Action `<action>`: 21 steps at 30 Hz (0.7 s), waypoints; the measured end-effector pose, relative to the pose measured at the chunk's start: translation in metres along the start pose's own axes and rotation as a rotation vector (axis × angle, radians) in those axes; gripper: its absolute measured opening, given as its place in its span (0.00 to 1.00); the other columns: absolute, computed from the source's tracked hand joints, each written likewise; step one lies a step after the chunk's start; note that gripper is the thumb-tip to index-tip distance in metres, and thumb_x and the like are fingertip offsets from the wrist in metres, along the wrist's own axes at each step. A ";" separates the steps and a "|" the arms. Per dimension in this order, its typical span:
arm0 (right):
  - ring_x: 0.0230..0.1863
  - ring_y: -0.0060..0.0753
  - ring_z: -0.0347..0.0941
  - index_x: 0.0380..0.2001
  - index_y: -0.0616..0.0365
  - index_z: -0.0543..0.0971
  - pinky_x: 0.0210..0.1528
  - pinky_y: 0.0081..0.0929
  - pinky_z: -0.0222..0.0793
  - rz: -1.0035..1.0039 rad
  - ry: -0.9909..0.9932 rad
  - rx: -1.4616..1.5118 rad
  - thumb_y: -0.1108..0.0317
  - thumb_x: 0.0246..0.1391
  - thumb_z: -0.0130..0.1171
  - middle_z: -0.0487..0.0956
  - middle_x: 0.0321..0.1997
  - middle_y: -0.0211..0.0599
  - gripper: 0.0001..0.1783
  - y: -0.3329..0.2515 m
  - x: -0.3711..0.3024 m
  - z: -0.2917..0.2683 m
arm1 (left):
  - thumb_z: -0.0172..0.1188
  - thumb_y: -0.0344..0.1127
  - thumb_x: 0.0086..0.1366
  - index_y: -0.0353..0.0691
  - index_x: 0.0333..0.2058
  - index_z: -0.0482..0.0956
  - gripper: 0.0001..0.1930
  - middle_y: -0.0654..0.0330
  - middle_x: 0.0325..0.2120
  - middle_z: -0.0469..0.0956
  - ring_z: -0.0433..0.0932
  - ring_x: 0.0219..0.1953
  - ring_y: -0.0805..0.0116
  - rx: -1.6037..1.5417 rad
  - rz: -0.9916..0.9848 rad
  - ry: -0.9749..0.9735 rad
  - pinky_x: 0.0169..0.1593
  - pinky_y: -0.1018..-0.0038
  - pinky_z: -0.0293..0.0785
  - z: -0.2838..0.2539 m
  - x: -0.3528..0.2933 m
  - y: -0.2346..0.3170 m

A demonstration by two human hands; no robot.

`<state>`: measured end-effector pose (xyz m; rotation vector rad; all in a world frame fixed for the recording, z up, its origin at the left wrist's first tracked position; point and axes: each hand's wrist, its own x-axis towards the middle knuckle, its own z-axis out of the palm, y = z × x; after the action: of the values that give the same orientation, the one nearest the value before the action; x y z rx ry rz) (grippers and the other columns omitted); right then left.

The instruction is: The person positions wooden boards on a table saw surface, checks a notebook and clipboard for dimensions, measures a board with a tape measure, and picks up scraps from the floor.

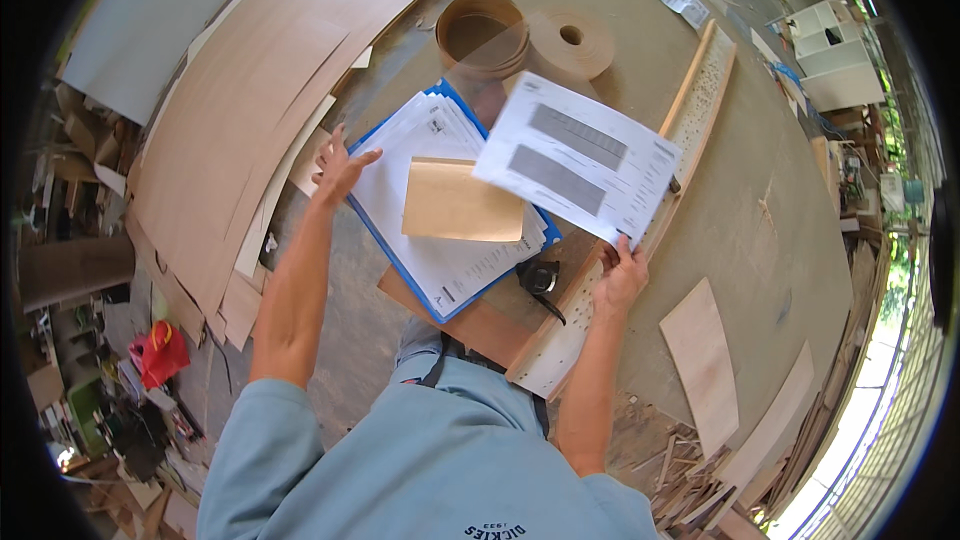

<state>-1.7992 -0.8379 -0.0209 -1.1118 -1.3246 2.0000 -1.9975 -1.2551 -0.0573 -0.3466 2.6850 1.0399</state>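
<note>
A printed sheet of paper [580, 156] with two dark grey tables hangs tilted over the workbench, its lower corner pinched in my right hand [622, 278]. To its left lies a blue clipboard or folder [446, 316] under a stack of printed papers [385, 175]. A tan envelope or notebook [463, 202] rests on top of that stack. My left hand [343, 168] is at the stack's left edge, fingers spread and nothing gripped. Just below the stack sits a black tape measure [540, 278]. The sheet hides part of the stack's right side.
Beyond the papers stand two rolls of brown edging [483, 35] [572, 40]. A long speckled board [690, 105] with a wooden strip runs along the right. Large veneer sheets [235, 110] lie at left. Thin curved panels [702, 365] and wood offcuts [660, 460] are at lower right.
</note>
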 end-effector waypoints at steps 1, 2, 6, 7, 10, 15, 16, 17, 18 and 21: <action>0.25 0.24 0.76 0.40 0.64 0.76 0.25 0.16 0.72 -0.034 0.035 0.028 0.71 0.58 0.59 0.79 0.32 0.33 0.09 0.001 -0.003 -0.008 | 0.71 0.61 0.42 0.53 0.68 0.50 0.57 0.45 0.67 0.47 0.37 0.71 0.46 -0.036 0.176 0.146 0.67 0.44 0.34 0.011 -0.007 -0.009; 0.25 0.25 0.76 0.40 0.64 0.76 0.26 0.16 0.72 -0.045 0.056 0.028 0.72 0.58 0.59 0.79 0.32 0.34 0.09 0.001 -0.009 -0.012 | 0.72 0.61 0.40 0.53 0.68 0.50 0.59 0.45 0.67 0.47 0.37 0.71 0.46 -0.073 0.352 0.289 0.67 0.44 0.34 0.018 -0.015 -0.013; 0.26 0.26 0.77 0.40 0.64 0.76 0.27 0.18 0.73 -0.048 0.156 0.041 0.72 0.57 0.59 0.79 0.34 0.34 0.09 0.006 -0.033 -0.041 | 0.76 0.55 0.34 0.51 0.68 0.51 0.61 0.48 0.66 0.49 0.44 0.70 0.47 0.278 0.889 -0.114 0.68 0.47 0.35 -0.008 -0.080 0.051; 0.27 0.27 0.77 0.40 0.64 0.75 0.27 0.18 0.73 -0.046 0.169 0.055 0.72 0.57 0.59 0.79 0.34 0.34 0.09 0.007 -0.034 -0.046 | 0.76 0.53 0.33 0.51 0.67 0.51 0.62 0.48 0.66 0.51 0.46 0.69 0.47 0.400 0.945 -0.224 0.68 0.47 0.36 -0.009 -0.083 0.060; 0.29 0.27 0.77 0.41 0.65 0.75 0.28 0.20 0.74 -0.005 0.246 0.126 0.73 0.57 0.58 0.79 0.34 0.35 0.10 0.013 -0.047 -0.062 | 0.78 0.48 0.31 0.49 0.67 0.54 0.61 0.49 0.66 0.52 0.49 0.69 0.48 0.339 0.916 -0.466 0.70 0.52 0.42 -0.001 -0.063 0.067; 0.31 0.29 0.75 0.49 0.64 0.72 0.30 0.22 0.71 -0.144 0.474 0.032 0.70 0.56 0.58 0.76 0.39 0.38 0.18 0.014 -0.071 -0.072 | 0.77 0.40 0.36 0.43 0.49 0.77 0.36 0.48 0.59 0.68 0.65 0.62 0.48 0.217 1.063 -0.375 0.65 0.60 0.61 -0.008 -0.059 0.064; 0.32 0.30 0.73 0.50 0.63 0.71 0.31 0.23 0.70 -0.182 0.574 -0.036 0.70 0.56 0.58 0.75 0.40 0.38 0.19 0.011 -0.079 -0.064 | 0.75 0.38 0.40 0.41 0.47 0.78 0.31 0.48 0.57 0.70 0.67 0.60 0.48 0.126 1.087 -0.370 0.63 0.60 0.63 -0.006 -0.055 0.058; 0.33 0.30 0.72 0.51 0.63 0.71 0.32 0.24 0.69 -0.218 0.672 -0.105 0.69 0.55 0.58 0.74 0.41 0.38 0.20 0.009 -0.085 -0.060 | 0.74 0.37 0.43 0.39 0.45 0.79 0.27 0.48 0.56 0.71 0.69 0.58 0.47 0.034 1.107 -0.364 0.61 0.60 0.66 -0.002 -0.047 0.048; 0.33 0.31 0.71 0.51 0.62 0.70 0.33 0.25 0.69 -0.370 0.695 -0.259 0.69 0.55 0.58 0.73 0.41 0.38 0.21 0.013 -0.086 -0.065 | 0.73 0.35 0.46 0.37 0.42 0.80 0.22 0.47 0.54 0.73 0.71 0.57 0.47 -0.063 1.127 -0.362 0.59 0.60 0.68 0.000 -0.047 0.053; 0.35 0.32 0.69 0.51 0.60 0.71 0.37 0.27 0.67 -0.710 0.630 -0.585 0.68 0.53 0.59 0.72 0.41 0.38 0.21 0.026 -0.090 -0.067 | 0.64 0.29 0.57 0.34 0.39 0.83 0.10 0.53 0.43 0.81 0.77 0.49 0.64 -0.473 0.807 -0.482 0.52 0.68 0.73 0.002 -0.040 0.058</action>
<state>-1.6929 -0.8817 -0.0255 -1.1424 -1.6512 0.6874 -1.9774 -1.2071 -0.0106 0.8780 2.1017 1.6907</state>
